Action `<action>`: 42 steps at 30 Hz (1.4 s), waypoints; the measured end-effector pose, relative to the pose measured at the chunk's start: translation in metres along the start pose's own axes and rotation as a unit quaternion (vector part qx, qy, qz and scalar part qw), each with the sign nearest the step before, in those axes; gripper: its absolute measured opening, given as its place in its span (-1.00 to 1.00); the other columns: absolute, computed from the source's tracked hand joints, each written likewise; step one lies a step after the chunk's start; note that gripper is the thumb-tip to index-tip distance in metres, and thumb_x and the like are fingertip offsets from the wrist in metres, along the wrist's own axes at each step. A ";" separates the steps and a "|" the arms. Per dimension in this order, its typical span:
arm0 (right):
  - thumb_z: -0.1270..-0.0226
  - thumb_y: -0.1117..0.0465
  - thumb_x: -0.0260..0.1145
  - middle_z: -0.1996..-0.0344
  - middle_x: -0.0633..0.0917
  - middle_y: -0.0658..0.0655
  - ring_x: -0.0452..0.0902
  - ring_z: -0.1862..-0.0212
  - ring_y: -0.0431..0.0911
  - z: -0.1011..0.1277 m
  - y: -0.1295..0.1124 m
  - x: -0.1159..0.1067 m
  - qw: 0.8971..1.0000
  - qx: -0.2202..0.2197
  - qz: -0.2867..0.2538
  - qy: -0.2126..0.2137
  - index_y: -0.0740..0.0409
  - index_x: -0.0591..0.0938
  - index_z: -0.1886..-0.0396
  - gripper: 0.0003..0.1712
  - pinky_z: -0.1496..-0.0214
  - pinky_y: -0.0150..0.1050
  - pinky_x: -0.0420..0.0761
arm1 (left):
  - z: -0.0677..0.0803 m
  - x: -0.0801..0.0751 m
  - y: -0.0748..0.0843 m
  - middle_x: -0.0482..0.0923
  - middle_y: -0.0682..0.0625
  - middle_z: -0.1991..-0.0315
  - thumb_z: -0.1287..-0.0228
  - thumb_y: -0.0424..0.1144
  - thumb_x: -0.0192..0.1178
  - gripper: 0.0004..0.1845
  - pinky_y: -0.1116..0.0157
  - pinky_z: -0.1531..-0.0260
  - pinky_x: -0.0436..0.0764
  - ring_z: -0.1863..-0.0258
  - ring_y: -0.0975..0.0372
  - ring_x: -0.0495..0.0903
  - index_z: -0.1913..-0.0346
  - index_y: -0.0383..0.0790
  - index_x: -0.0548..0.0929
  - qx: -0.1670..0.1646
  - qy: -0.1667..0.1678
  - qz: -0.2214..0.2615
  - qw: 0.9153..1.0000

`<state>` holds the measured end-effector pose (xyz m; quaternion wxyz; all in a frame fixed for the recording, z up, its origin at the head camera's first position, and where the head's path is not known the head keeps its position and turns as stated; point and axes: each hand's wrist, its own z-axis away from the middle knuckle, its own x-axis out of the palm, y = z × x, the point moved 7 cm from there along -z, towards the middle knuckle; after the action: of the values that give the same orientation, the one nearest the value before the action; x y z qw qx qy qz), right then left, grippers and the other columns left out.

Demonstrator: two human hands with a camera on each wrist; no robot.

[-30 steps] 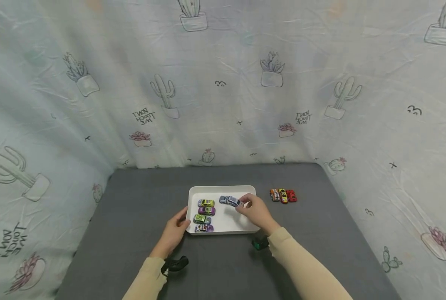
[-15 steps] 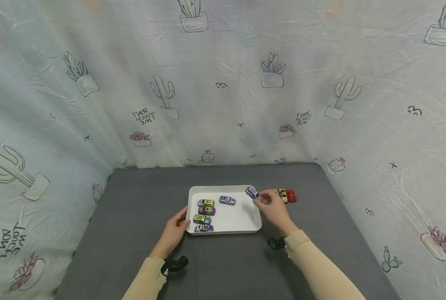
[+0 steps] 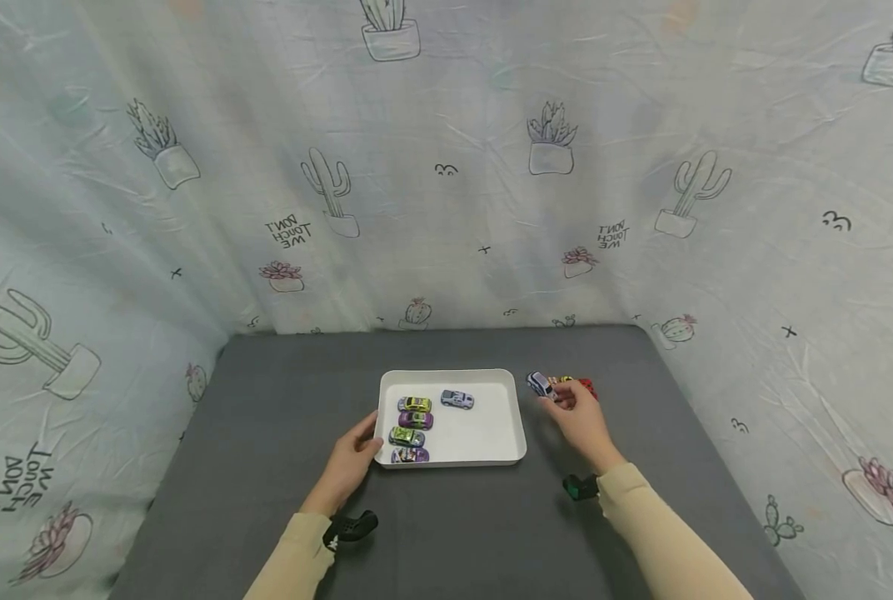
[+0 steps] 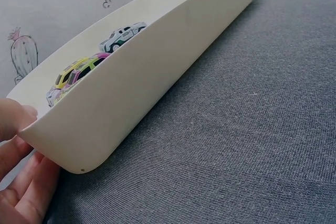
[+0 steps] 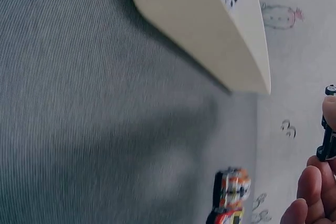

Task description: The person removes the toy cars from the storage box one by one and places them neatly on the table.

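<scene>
My right hand (image 3: pixel 580 423) pinches a white and dark blue toy car (image 3: pixel 541 385) between thumb and fingers, just beyond the right end of a white tray (image 3: pixel 484 461). The car is raised in the right wrist view, at that view's right edge. With its thumb over the rim and fingers along the outer wall, my left hand (image 3: pixel 347 462) grips the tray's left end. Inside the tray, a yellow car (image 3: pixel 414 404), a purple car (image 3: pixel 416 421) and more cars form a column at the left. A pale grey-blue car (image 3: pixel 457 399) lies apart from them near the back.
On the dark grey table (image 3: pixel 289 375), a red toy car (image 3: pixel 588 387) and an orange and white car (image 5: pixel 233 188) stand in a row right of the tray, partly behind my right hand in the head view. A curtain with cactus prints (image 3: pixel 416 275) hangs around the table.
My right hand has lifted the white and dark blue car from beside the grey-blue one and carried it right, out past the tray's right wall. The left hand has stayed at the tray.
</scene>
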<state>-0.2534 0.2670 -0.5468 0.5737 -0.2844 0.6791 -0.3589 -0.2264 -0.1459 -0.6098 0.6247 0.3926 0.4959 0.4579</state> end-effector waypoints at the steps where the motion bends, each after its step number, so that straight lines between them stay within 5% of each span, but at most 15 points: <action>1: -0.22 0.03 0.44 0.25 0.58 0.14 0.46 0.24 -0.07 -0.001 0.003 -0.003 1.000 0.001 0.004 0.003 0.21 0.58 0.05 -0.56 0.28 -0.28 0.48 | 0.000 0.000 0.000 0.35 -0.12 -0.33 -0.45 -0.28 0.11 -0.41 0.03 -0.14 0.44 -0.20 0.06 0.42 -0.47 0.04 0.26 0.001 0.000 -0.002 1.000; 13: -0.34 0.01 0.32 0.21 0.58 0.21 0.45 0.22 -0.05 -0.008 0.046 -0.037 0.997 0.047 0.009 0.053 0.30 0.52 0.00 -0.53 0.30 -0.34 0.48 | 0.000 0.000 -0.001 0.38 -0.09 -0.31 -0.44 -0.28 0.11 -0.41 0.04 -0.11 0.47 -0.16 0.09 0.46 -0.47 0.07 0.28 -0.001 0.005 -0.003 1.000; 18: -0.37 0.04 0.29 0.16 0.56 0.30 0.46 0.14 0.04 -0.011 0.063 -0.047 0.994 0.075 0.002 0.085 0.39 0.49 -0.04 -0.50 0.16 -0.20 0.47 | -0.001 -0.001 -0.002 0.36 -0.06 -0.33 -0.44 -0.27 0.11 -0.41 0.05 -0.13 0.46 -0.18 0.10 0.44 -0.47 0.10 0.27 -0.004 0.002 -0.003 1.000; 25: -0.40 0.01 0.24 0.11 0.53 0.38 0.46 0.06 0.16 -0.014 0.083 -0.053 0.988 0.107 0.021 0.109 0.43 0.46 -0.06 -0.45 0.09 0.00 0.47 | -0.001 -0.001 -0.003 0.36 -0.09 -0.33 -0.44 -0.29 0.11 -0.40 0.04 -0.13 0.46 -0.17 0.09 0.45 -0.47 0.05 0.26 0.000 0.004 -0.005 1.000; 42: -0.38 0.12 0.28 0.22 0.53 0.34 0.45 0.18 0.16 -0.019 0.103 -0.057 0.980 0.142 0.056 0.130 0.47 0.47 0.01 -0.53 0.17 -0.03 0.42 | -0.001 -0.002 -0.002 0.36 -0.11 -0.33 -0.44 -0.30 0.11 -0.41 0.11 -0.07 0.51 -0.12 0.10 0.49 -0.47 0.03 0.28 0.006 0.002 0.005 1.000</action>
<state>-0.2588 0.3759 -0.5963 0.5344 -0.1121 0.7046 -0.4531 -0.2269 -0.1480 -0.6116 0.6188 0.3983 0.4979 0.4588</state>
